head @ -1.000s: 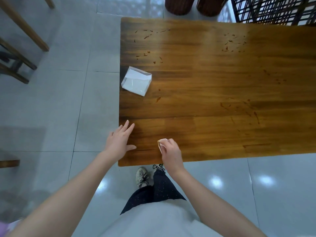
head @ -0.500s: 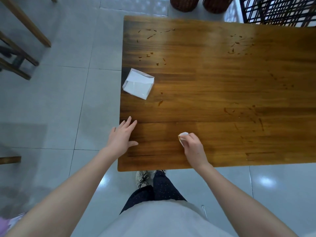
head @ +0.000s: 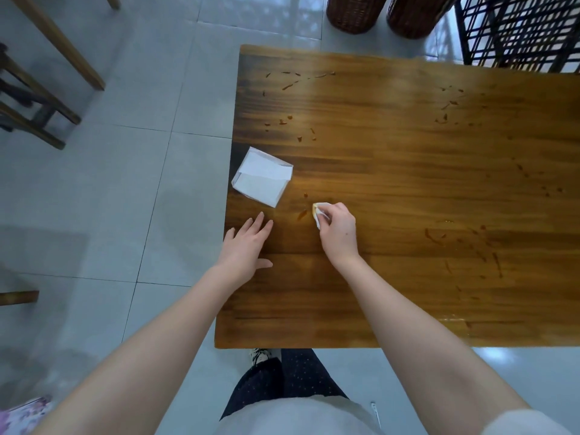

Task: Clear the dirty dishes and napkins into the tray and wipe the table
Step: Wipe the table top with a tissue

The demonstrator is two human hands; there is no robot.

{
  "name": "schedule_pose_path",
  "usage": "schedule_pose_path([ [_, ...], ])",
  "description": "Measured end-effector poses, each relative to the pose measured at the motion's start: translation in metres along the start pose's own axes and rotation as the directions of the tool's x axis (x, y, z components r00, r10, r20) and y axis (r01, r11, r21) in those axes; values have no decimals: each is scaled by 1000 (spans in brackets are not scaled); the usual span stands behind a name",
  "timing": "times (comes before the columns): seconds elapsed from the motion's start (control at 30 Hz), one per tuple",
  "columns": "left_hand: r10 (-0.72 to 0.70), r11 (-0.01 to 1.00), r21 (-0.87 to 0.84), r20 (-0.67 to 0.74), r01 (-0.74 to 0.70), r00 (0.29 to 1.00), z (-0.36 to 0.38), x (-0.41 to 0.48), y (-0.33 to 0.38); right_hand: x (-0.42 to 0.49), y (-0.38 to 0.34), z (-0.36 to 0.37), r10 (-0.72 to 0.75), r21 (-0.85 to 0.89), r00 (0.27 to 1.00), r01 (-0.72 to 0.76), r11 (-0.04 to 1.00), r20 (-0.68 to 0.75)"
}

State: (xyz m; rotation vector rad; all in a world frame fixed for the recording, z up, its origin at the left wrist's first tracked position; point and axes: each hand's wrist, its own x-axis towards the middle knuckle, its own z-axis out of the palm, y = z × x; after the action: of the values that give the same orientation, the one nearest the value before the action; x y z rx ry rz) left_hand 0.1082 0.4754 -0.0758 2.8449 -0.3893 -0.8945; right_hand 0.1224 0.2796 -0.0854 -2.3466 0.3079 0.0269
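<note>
Tissue wad (head: 317,211) pinched in curled fingers of right hand (head: 338,230), pressed to tabletop (head: 408,171) just right of folded white napkin (head: 262,180), beside brown smear (head: 302,214). Left hand (head: 248,250) flat on tabletop just below the napkin, fingers straight and slightly apart.

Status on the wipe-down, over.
Right hand grips tissue wad beside brown smear. Left hand flat on table. Folded napkin ahead, apart from both.
</note>
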Motion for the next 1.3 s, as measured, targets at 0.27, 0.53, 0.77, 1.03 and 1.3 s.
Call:
schedule_pose_path([
  [0.27,-41,999,7,-26,42,999,1,16,1,-9,-21,42,-133,-67,987,140,988,91],
  [0.53,-52,999,4,-11,52,999,-1,19,1,7,-8,28,-397,-182,847,479,859,353],
  [0.77,-58,998,-6,2,58,998,-1,20,1,67,3,4,-134,-150,989,143,978,66],
  [1.03,-57,998,26,-10,57,998,-3,22,5,32,-11,25,-292,-143,938,320,936,186],
  [1.3,-2,998,-58,-24,0,1000,-5,17,-1,77,7,-7,-291,-134,935,321,938,203],
])
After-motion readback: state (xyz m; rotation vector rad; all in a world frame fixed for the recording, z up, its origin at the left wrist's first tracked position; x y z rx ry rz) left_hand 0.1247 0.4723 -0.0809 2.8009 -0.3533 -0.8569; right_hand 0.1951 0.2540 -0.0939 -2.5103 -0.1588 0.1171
